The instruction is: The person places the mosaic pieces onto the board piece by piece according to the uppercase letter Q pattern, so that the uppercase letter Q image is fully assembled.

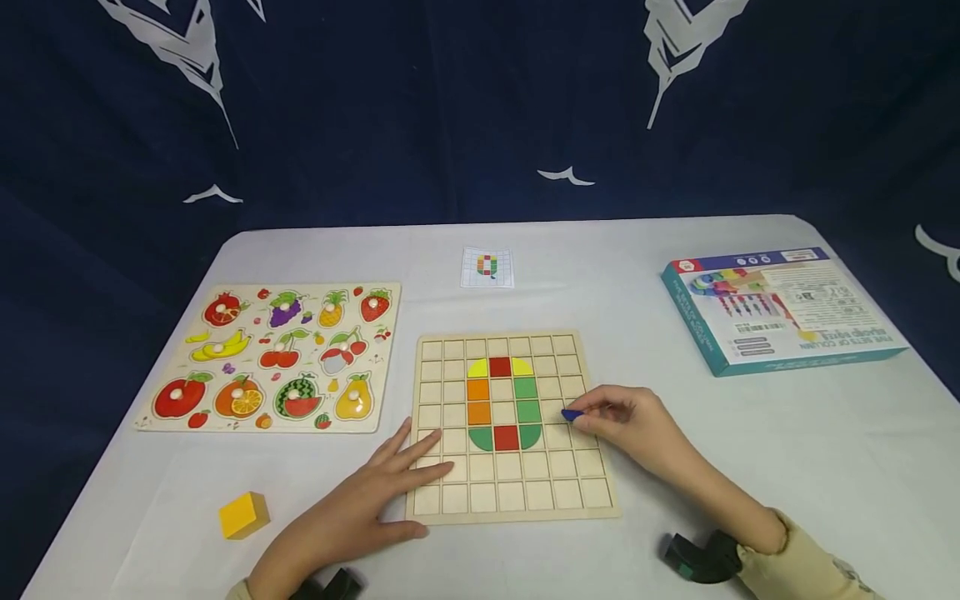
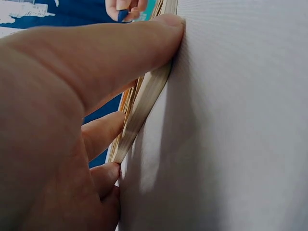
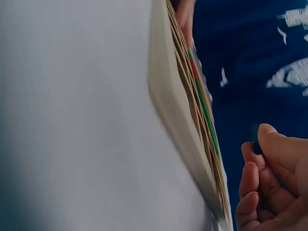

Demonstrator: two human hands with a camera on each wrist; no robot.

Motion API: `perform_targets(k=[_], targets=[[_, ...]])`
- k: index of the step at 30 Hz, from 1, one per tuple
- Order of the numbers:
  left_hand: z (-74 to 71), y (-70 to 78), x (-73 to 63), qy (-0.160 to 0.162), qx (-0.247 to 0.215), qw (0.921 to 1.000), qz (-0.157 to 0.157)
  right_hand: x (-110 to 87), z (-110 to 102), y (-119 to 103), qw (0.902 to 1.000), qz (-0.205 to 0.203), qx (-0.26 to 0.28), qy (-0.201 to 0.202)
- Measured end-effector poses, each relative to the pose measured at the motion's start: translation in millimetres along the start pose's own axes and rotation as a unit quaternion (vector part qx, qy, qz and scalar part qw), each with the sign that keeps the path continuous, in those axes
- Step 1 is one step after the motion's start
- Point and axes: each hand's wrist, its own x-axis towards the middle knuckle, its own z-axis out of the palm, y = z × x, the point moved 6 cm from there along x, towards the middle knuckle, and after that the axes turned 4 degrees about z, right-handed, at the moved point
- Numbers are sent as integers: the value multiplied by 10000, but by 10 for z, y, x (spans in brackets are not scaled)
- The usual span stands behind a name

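A wooden grid board [image 1: 442, 500] lies flat on the white table, with red, yellow, orange and green tiles [image 1: 528, 412] forming a rounded ring in its cells. My right hand [image 1: 626, 421] pinches a small dark blue tile [image 1: 572, 414] between thumb and fingertips over the board's right side. The same blue tile [image 3: 256, 139] shows in the right wrist view, partly covered by the thumb. My left hand [image 1: 375, 492] rests with spread fingers on the board's lower left corner. In the left wrist view, its thumb [image 2: 144, 43] lies along the board's edge [image 2: 144, 108].
A fruit puzzle board [image 1: 262, 358] lies at the left, with a yellow cube [image 1: 244, 516] nearer the front. Behind the grid board is a small pattern card [image 1: 487, 267] picturing a similar coloured shape. A flat teal-edged box [image 1: 780, 308] lies at the back right.
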Motion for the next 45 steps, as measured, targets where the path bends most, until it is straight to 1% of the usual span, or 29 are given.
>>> perform_targets(k=[2, 5, 9, 15, 18, 25, 32, 38, 45], targets=[[-1, 0, 1, -5, 9, 10000, -9, -14, 132, -32, 9998, -20, -60, -213], [-2, -2, 3, 8, 29, 10000, -9, -34, 277, -72, 9988, -170, -278, -365], [-2, -5, 3, 11, 3, 10000, -14, -50, 398, -113, 9970, -424, -510, -388], [4, 8, -10, -24, -27, 10000, 24, -100, 504, -163, 9957, -566, -617, -386], [0, 10, -14, -13, 25, 10000, 40, -118, 540, -192, 9949, -677, -665, -348], [-2, -4, -10, 4, 13, 10000, -10, -125, 584, -219, 9883, -1018, -1129, -145], [2, -4, -5, 31, 13, 10000, 24, -123, 601, -199, 9874, -935, -1254, -241], [8, -12, 9, 22, -16, 10000, 0, -131, 591, -209, 9863, -1050, -1256, -224], [9, -15, -2, -12, -38, 10000, -20, -133, 605, -200, 9868, -1080, -1189, -215]])
